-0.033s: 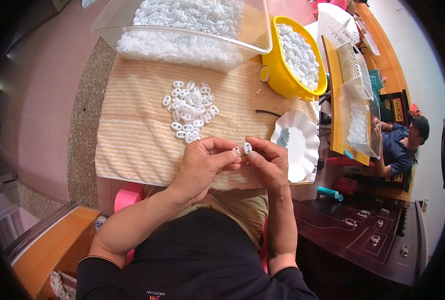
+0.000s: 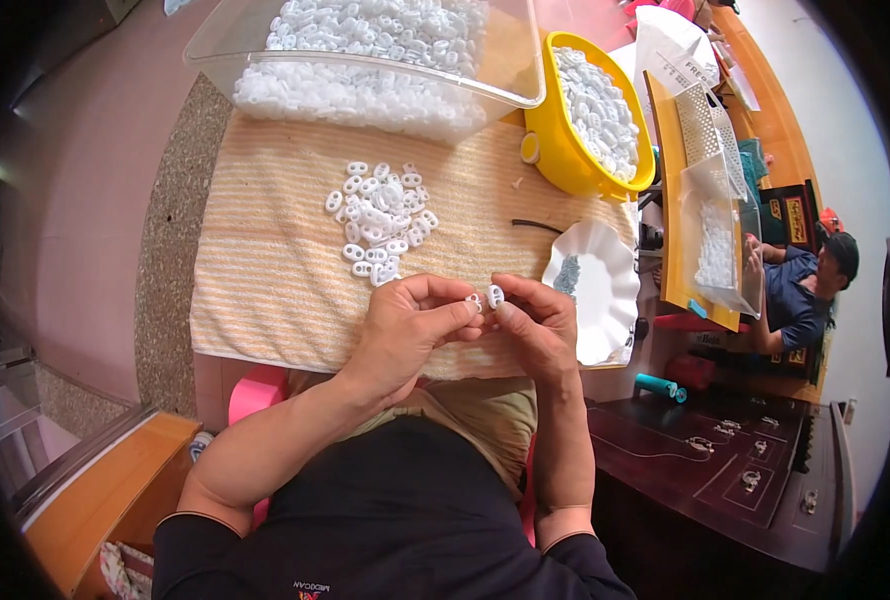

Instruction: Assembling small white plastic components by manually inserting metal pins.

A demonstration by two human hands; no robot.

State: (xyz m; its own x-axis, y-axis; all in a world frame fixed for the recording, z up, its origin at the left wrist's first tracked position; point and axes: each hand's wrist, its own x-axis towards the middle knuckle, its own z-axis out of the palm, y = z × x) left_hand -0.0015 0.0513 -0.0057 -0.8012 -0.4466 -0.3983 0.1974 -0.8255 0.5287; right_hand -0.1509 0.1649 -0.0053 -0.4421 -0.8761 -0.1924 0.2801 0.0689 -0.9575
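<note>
In front of me, above the near edge of a striped towel (image 2: 265, 300), my two hands almost meet. My left hand (image 2: 402, 328) is closed, pinching a small white plastic piece (image 2: 475, 301) whose shape is mostly hidden by the fingers. Between thumb and forefinger, my right hand (image 2: 540, 325) grips a white oval two-hole plastic piece (image 2: 496, 296), tilted up. The two pieces are close together; I cannot tell whether they touch. Just beyond my left hand lies a loose pile of similar white oval pieces (image 2: 380, 215). Right of my right hand stands a white scalloped plate (image 2: 605, 320) holding small grey bits (image 2: 567, 274).
A clear bin (image 2: 365, 75) of white pieces stands at the back, beside a yellow tub (image 2: 555, 150) of similar pieces. A short black strip (image 2: 536, 223) lies near the plate. At the right, another person (image 2: 810, 285) sits by an orange table (image 2: 670, 250). Dark cabinet (image 2: 685, 470) lower right.
</note>
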